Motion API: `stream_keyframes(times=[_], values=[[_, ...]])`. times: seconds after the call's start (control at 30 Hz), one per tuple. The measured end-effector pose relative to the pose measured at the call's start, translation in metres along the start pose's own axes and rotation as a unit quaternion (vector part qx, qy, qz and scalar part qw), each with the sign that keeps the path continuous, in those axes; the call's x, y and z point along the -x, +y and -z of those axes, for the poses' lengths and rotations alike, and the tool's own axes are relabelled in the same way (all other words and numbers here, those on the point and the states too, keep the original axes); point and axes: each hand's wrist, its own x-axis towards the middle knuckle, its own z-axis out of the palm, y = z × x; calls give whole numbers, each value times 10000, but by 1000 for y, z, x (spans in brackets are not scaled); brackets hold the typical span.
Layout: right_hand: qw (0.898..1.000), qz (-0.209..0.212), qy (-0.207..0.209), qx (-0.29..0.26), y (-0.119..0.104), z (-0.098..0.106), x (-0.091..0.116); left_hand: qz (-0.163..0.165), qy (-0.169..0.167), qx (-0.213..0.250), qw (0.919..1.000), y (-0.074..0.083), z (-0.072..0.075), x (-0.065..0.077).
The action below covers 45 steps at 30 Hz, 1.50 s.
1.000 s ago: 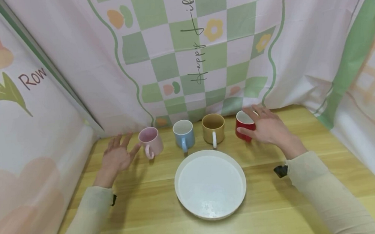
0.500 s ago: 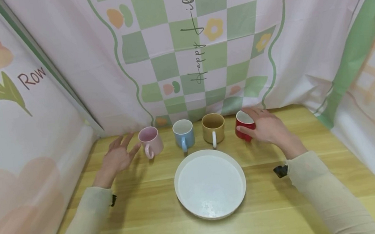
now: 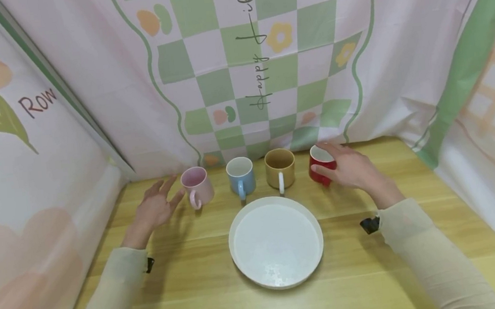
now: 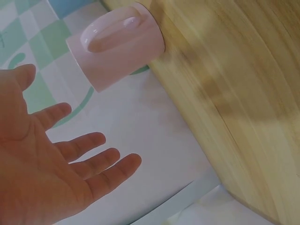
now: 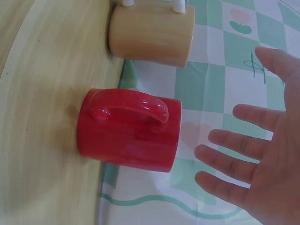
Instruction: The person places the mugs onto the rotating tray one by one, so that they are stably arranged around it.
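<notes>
Four mugs would be a count, so I name them singly: a pink mug (image 3: 202,190), a light blue mug (image 3: 242,181), a tan mug (image 3: 281,172) with a white handle, and a red mug (image 3: 316,171) line the back of the table, handles toward me. My left hand (image 3: 153,211) hovers left of the pink mug, fingers spread; the left wrist view shows a gap between them. Above the red mug's right side is my right hand (image 3: 353,168), partly covering it in the head view. In the right wrist view its fingers (image 5: 229,165) are extended, apart from the mug.
A round white tray (image 3: 276,241) lies on the wooden table (image 3: 188,279) in front of the mugs. Printed cloth (image 3: 202,54) hangs close behind them, and more cloth encloses the left and right sides.
The right hand's fingers have lowered slightly by the red mug. The left hand stays nearly still. The head view has shifted a little; mugs and tray keep their places.
</notes>
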Motion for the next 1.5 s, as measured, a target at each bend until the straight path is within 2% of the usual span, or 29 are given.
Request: stream_keyframes(times=[0.43, 0.67, 1.13, 1.5], values=[[9995, 41, -57, -293, -5, 0, 0, -165, 185, 50, 9997, -3, -5, 1], [9993, 91, -101, -355, -4, -2, 0, -195, 178, 42, 9996, -3, -7, 1], [9979, 313, 32, -564, -4, -5, -1, -382, 321, 199, 9986, -1, -10, 2], [9912, 436, -50, -1245, -3, -7, -2, -554, 489, 312, 9968, 0, -14, 3]])
